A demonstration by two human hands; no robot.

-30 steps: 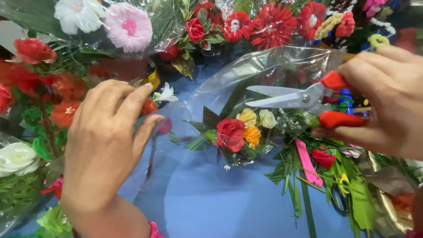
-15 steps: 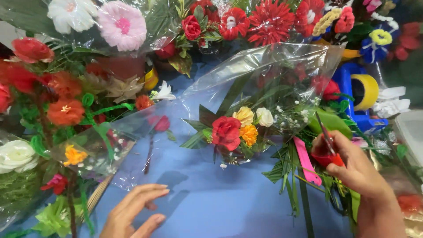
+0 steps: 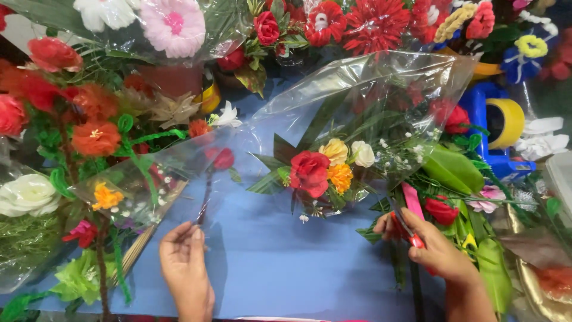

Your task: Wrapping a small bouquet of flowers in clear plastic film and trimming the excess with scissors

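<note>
My right hand (image 3: 438, 250) holds red-handled scissors (image 3: 408, 229) at the green stems of a small bouquet (image 3: 325, 170) of red, orange, yellow and white flowers. A large sheet of clear cellophane (image 3: 369, 95) lies over and behind that bouquet on the blue table (image 3: 280, 262). My left hand (image 3: 185, 265) pinches the stem of a single red rose (image 3: 221, 158) lying under another clear wrapper (image 3: 173, 179).
Wrapped artificial bouquets crowd the left side (image 3: 71, 137) and the far edge (image 3: 333, 24). A blue tape dispenser with a yellow tape roll (image 3: 503, 122) stands at the right. Green leaves and loose flowers (image 3: 471, 197) lie at the right. Gold wrapping (image 3: 542, 286) sits bottom right.
My right hand dropped from high on the right, scissors raised, down to the bouquet's stems. My left hand pulled back towards me and now pinches the red rose's stem.
</note>
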